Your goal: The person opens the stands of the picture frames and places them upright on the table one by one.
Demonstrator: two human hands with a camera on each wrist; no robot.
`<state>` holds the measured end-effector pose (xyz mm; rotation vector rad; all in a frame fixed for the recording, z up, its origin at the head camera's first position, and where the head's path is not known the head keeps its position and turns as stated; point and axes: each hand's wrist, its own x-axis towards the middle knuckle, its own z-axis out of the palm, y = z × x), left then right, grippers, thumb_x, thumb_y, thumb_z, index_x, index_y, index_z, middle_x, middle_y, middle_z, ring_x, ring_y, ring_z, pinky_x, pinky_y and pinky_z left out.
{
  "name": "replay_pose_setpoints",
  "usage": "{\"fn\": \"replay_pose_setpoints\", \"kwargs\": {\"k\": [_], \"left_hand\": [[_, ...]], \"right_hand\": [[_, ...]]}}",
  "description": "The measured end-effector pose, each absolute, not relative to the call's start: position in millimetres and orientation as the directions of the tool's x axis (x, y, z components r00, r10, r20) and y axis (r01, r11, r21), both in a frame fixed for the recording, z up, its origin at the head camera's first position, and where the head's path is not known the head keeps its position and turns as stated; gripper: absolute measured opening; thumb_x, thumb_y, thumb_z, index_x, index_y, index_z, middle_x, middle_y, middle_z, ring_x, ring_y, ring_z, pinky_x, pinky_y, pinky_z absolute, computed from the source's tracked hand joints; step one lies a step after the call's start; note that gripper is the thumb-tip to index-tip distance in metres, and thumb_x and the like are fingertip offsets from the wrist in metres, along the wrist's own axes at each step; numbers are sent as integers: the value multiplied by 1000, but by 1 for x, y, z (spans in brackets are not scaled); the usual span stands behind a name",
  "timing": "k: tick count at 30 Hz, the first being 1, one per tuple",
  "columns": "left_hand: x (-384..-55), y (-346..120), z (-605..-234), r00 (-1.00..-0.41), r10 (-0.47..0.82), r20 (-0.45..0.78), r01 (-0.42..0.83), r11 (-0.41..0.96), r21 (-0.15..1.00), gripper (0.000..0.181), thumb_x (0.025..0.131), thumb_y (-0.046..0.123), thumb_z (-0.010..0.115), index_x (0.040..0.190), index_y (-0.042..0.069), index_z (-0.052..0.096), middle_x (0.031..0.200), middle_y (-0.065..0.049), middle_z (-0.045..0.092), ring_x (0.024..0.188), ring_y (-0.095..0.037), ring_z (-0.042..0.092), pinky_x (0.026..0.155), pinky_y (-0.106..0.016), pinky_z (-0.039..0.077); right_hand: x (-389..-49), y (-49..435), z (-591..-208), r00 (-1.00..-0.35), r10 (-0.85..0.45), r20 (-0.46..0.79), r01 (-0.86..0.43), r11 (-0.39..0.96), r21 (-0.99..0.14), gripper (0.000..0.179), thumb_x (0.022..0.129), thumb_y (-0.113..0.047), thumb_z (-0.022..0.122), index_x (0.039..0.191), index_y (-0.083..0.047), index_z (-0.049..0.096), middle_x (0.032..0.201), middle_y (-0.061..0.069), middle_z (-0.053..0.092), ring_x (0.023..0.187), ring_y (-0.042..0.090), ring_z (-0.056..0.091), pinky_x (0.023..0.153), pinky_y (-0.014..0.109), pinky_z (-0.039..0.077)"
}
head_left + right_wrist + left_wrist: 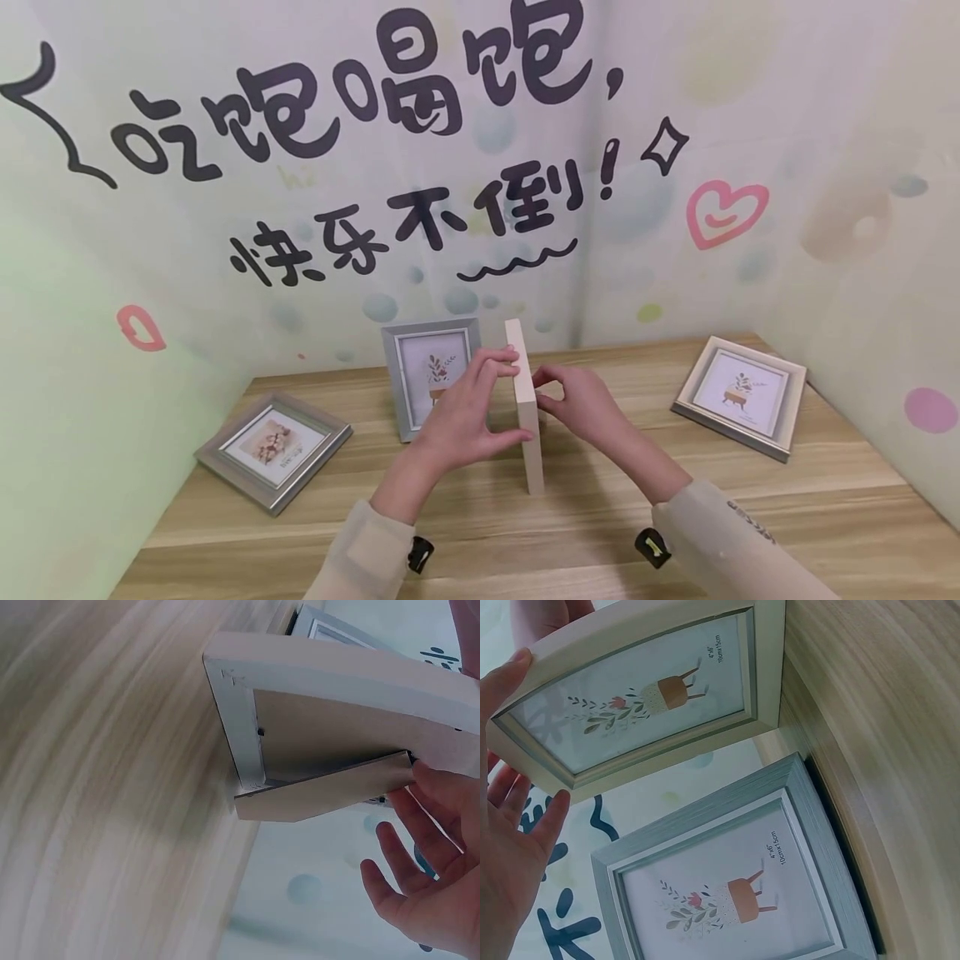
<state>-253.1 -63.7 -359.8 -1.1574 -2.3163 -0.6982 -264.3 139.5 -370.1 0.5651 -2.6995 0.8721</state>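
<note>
A cream picture frame (pixel 529 433) stands upright on the wooden table, edge-on in the head view. My left hand (pixel 459 417) grips it near the top, thumb on the near edge and fingers at the far one. In the left wrist view its glazed front shows a potted-plant print (pixel 641 697). Behind it, my right hand (pixel 583 402) pinches the stand leg (pixel 330 787) between thumb and index finger; the other fingers are spread. That leg is angled out from the brown backing (pixel 315 739) in the right wrist view.
A blue-grey picture frame (pixel 393 383) stands upright behind my left hand. Another grey-brown frame (pixel 330 442) lies tilted at the left, and a beige one (pixel 787 417) at the right. A printed backdrop (pixel 637 275) rises along the table's far edge.
</note>
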Motion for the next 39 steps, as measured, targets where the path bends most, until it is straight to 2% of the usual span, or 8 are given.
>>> {"fn": "replay_pose_setpoints", "kwargs": {"k": [6,9,12,14,19,25,31,39], "left_hand": [[-253,-65,-360,-548,593,590,820,520,240,72,74,35,88,125,9,45,142,-6,44,138,-20,48,106,-31,51],[-252,-65,-360,-547,594,589,820,520,237,72,74,35,88,125,9,45,142,-6,44,138,-19,48,106,-31,51],[-252,-66,-360,-544,594,593,821,521,231,73,73,35,89,125,9,45,142,-6,44,137,-20,49,105,-31,52],[-252,-66,-360,-542,593,595,821,523,227,73,73,36,89,125,9,45,142,-6,44,136,-20,49,106,-31,52],[-251,-66,-359,-548,594,588,816,535,219,73,73,37,89,124,10,45,141,-6,45,135,-20,50,106,-32,51],[-250,-65,-355,-556,594,581,807,553,207,71,73,39,89,123,11,46,140,-5,45,131,-20,53,99,-29,55],[-250,-65,-354,-557,596,578,807,554,206,71,72,39,89,122,10,47,140,-6,46,131,-22,53,99,-30,55],[-252,-63,-353,-567,599,565,803,556,216,71,73,40,88,123,11,47,140,-5,45,135,-21,51,103,-30,53]], "right_hand": [[-266,138,-369,-887,-298,354,-444,762,-471,11,86,-10,75,97,-9,72,96,5,76,94,27,70,83,43,57],[-267,138,-367,-888,-306,343,-444,763,-469,9,87,-12,74,95,-11,71,87,2,73,77,20,64,70,34,54],[-269,138,-365,-894,-314,318,-437,762,-477,9,87,-13,74,95,-11,71,82,1,71,65,15,53,60,27,46],[-270,138,-364,-897,-321,303,-434,764,-477,9,87,-12,74,96,-12,70,84,1,72,68,16,56,62,28,46],[-271,138,-362,-903,-334,270,-426,768,-478,10,87,-12,73,95,-12,68,92,0,72,88,21,62,78,37,50],[-272,138,-359,-906,-347,243,-423,762,-490,12,86,-10,75,95,-10,67,90,0,69,84,18,58,78,36,50],[-274,137,-356,-902,-363,232,-431,757,-491,12,86,-8,74,95,-9,67,88,1,69,81,17,58,76,33,51],[-274,141,-358,-890,-368,270,-455,743,-490,10,87,-9,73,97,-7,70,93,3,71,93,24,60,83,41,53]]}}
